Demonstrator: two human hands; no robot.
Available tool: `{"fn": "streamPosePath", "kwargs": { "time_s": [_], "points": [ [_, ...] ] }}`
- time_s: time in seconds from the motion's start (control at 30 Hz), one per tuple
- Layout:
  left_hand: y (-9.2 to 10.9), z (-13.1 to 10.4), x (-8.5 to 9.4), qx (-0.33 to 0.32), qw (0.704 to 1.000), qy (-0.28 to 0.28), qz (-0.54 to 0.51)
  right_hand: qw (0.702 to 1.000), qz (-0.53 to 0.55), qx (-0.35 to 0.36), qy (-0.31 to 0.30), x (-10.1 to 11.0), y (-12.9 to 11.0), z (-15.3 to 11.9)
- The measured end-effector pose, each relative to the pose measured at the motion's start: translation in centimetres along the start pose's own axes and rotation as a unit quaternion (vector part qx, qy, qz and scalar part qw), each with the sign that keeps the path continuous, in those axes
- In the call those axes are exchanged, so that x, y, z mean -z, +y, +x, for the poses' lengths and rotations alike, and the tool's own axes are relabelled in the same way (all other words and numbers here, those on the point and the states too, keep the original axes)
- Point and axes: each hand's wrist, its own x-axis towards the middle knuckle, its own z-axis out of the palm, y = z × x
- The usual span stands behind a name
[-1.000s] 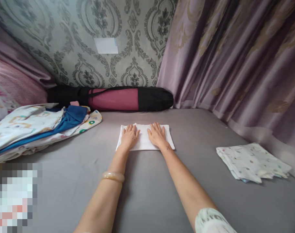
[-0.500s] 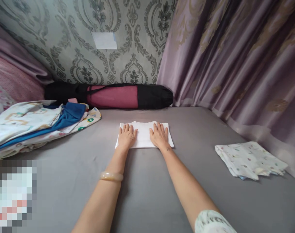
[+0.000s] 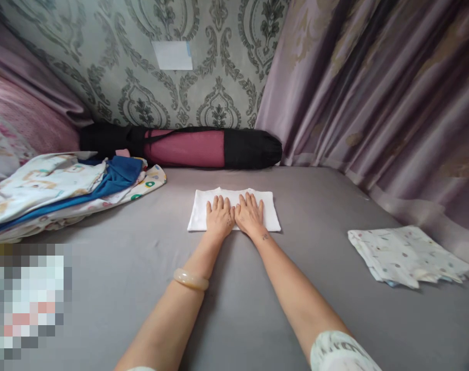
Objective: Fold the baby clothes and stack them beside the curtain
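A white folded cloth (image 3: 199, 211) lies flat on the grey sheet, its long side running left to right. It may be a garment, but its kind does not show. My left hand (image 3: 221, 216) rests palm down on it, left of the middle, with the fingers stretched forward. Just beside it my right hand (image 3: 250, 214) presses flat on the same cloth, fingers spread, the two thumbs almost touching. Both hands are open and grip nothing. A pale bangle (image 3: 191, 280) circles my left forearm.
A pile of clothes (image 3: 56, 180), white printed and blue, lies at the left. Folded printed cloth (image 3: 407, 255) sits at the right. Along the patterned wall rests a long black and maroon bag (image 3: 184, 148). Purple curtains (image 3: 373, 93) hang at the right. The lower left corner is pixelated.
My hands have slid inward over the white cloth, from near its two ends to side by side at its middle. The view has shifted slightly.
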Motion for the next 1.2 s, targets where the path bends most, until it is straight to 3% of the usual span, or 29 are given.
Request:
{"fn": "streamPosePath", "kwargs": {
  "time_s": [0.23,0.47,0.67,1.0,1.2],
  "points": [
    [-2.5,0.9,0.7,0.057,0.995,0.083,-0.017,0.998,-0.025,-0.048,0.018,0.7,2.7,1.0],
    [-3.6,1.1,0.8,0.096,0.995,0.032,-0.01,0.997,-0.022,-0.074,-0.025,0.5,3.5,1.2],
    [-4.6,1.4,1.3,0.092,0.991,0.092,-0.017,0.994,-0.017,-0.107,-0.008,1.3,4.6,1.5],
    [-5.5,1.8,1.6,0.113,0.992,-0.049,0.025,0.992,-0.016,-0.119,-0.025,1.0,5.4,1.5],
    [-6.0,2.8,3.0,0.098,0.986,-0.111,0.071,0.992,-0.02,-0.116,-0.035,1.1,5.5,1.7]
  ]
}}
